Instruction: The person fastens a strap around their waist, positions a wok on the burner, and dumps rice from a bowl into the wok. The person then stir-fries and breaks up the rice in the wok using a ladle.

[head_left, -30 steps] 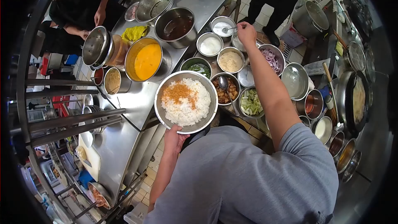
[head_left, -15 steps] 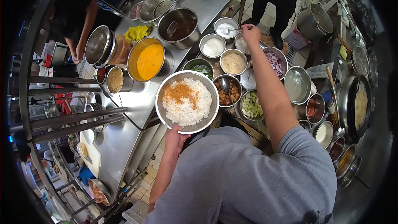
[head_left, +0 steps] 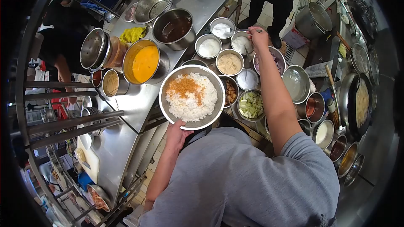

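My left hand point(head_left: 179, 133) is closed on the near rim of a steel bowl point(head_left: 164, 110). The bowl holds white rice point(head_left: 194, 105) with an orange-brown seasoning point(head_left: 183, 86) heaped on its upper left part. Farther out, my right hand point(head_left: 258, 38) grips the handle of a spoon point(head_left: 230, 30). The spoon's head is at the right side of a tub of white powder point(head_left: 220, 29); how much it carries is too small to tell. Beneath my right hand and wrist are a second tub of white grains point(head_left: 241, 42) and a tub of chopped purple onion point(head_left: 269, 61).
Around the rice bowl stand tubs of pale tan powder point(head_left: 229, 63), green chopped vegetable point(head_left: 251, 104) and browned chunks point(head_left: 230, 91). A pot of orange-yellow liquid point(head_left: 146, 62) is to the left. A wok point(head_left: 360, 103) sits at right. Co-workers point(head_left: 271, 0) stand at top and left.
The rice bowl has shifted right relative to the tubs, covering more of the green herbs and browned chunks. My right hand and the spoon have drawn slightly right. The view has shifted a little.
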Motion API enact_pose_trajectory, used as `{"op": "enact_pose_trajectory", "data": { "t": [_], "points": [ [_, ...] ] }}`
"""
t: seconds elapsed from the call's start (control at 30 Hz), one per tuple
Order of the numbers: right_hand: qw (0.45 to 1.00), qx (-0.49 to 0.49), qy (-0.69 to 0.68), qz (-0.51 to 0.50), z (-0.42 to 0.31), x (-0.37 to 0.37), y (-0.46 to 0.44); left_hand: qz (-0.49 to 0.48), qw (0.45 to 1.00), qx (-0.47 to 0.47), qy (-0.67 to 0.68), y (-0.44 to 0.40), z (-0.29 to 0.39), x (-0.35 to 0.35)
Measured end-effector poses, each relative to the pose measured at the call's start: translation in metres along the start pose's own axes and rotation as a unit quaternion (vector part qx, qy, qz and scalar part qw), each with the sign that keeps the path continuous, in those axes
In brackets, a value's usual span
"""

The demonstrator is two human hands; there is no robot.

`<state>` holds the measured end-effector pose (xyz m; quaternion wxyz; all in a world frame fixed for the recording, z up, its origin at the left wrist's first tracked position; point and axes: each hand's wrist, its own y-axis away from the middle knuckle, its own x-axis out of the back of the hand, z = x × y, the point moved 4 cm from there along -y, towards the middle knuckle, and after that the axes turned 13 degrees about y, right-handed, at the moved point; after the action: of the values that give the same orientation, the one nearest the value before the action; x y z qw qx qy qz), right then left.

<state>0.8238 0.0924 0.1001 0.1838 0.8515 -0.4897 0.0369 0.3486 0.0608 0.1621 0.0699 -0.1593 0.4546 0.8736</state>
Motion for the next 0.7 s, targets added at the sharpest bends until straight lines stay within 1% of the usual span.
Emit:
{"op": "enact_pose_trajectory", "data": {
  "t": [0.07, 0.17, 0.37, 0.43, 0.57, 0.6, 0.63, 0.7],
  "points": [
    [0.997, -0.036, -0.068, -0.024, 0.003, 0.001, 0.002, -0.003, 1.0, 0.0, -0.005, -0.002, -0.001, -0.001],
    [0.995, -0.053, -0.078, -0.043, 0.012, 0.001, -0.004, -0.006, 1.0, 0.005, -0.011, -0.003, -0.002, -0.004],
    [0.991, -0.071, -0.104, -0.049, 0.014, 0.003, -0.005, -0.001, 1.0, 0.01, -0.013, -0.001, -0.002, -0.009],
    [0.992, -0.061, -0.095, -0.061, 0.004, 0.006, 0.004, 0.003, 1.0, 0.003, -0.007, -0.002, -0.001, -0.01],
    [0.991, -0.031, -0.08, -0.105, -0.026, 0.019, 0.037, -0.023, 1.0, -0.002, -0.017, -0.012, 0.004, -0.014],
    [0.987, -0.031, -0.096, -0.127, -0.034, 0.024, 0.051, -0.018, 0.999, -0.008, -0.03, -0.016, 0.006, -0.017],
    [0.973, -0.035, -0.163, -0.159, -0.038, 0.028, 0.063, -0.012, 0.999, -0.014, -0.043, -0.02, 0.008, -0.02],
    [0.954, -0.059, -0.226, -0.188, -0.037, 0.035, 0.084, -0.016, 0.998, -0.035, -0.044, -0.022, 0.014, -0.037]
  ]
}}
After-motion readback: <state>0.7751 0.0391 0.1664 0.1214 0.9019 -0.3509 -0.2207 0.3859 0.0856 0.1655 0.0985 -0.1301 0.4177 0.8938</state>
